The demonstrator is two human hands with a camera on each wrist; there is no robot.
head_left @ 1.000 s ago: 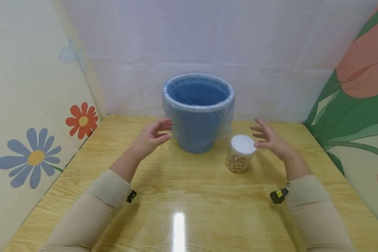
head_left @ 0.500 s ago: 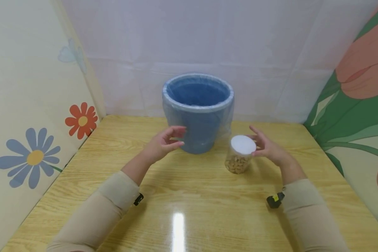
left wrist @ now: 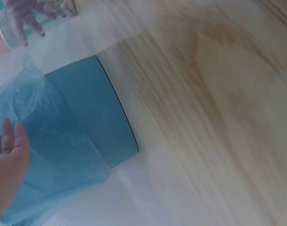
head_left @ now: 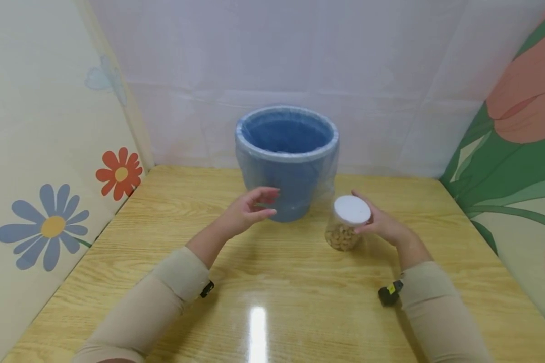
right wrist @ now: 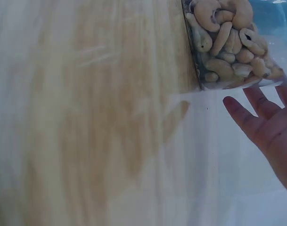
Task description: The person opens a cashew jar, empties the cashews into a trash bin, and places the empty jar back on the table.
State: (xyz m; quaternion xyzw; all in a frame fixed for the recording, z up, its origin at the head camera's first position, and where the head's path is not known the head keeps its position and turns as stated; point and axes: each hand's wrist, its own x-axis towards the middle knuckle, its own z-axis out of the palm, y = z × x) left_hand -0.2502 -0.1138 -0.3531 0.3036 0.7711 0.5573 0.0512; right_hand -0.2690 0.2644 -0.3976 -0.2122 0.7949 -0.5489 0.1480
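Note:
A clear jar of cashews (head_left: 342, 237) with a white lid (head_left: 351, 209) stands upright on the wooden table. My right hand (head_left: 381, 224) is at its right side, thumb toward the near side and fingers reaching behind. In the right wrist view the fingers (right wrist: 249, 120) are spread and fairly straight beside the cashews (right wrist: 230, 42); whether they press on the jar I cannot tell. My left hand (head_left: 242, 214) hovers in front of a blue bin (head_left: 283, 184), its fingers loosely bent and nothing held. The left wrist view shows this hand (left wrist: 9, 160) against the bin's plastic liner (left wrist: 53, 141).
The bin stands near the back of the table (head_left: 254, 272), by a white cloth backdrop (head_left: 186, 101). A pale flower-painted panel (head_left: 50, 126) rises on the left, and a tulip-painted panel (head_left: 518, 151) on the right.
My right hand has moved left and closer, from beside the jar to around its right side. My left hand has shifted right and slightly nearer to me. The jar and bin stay put.

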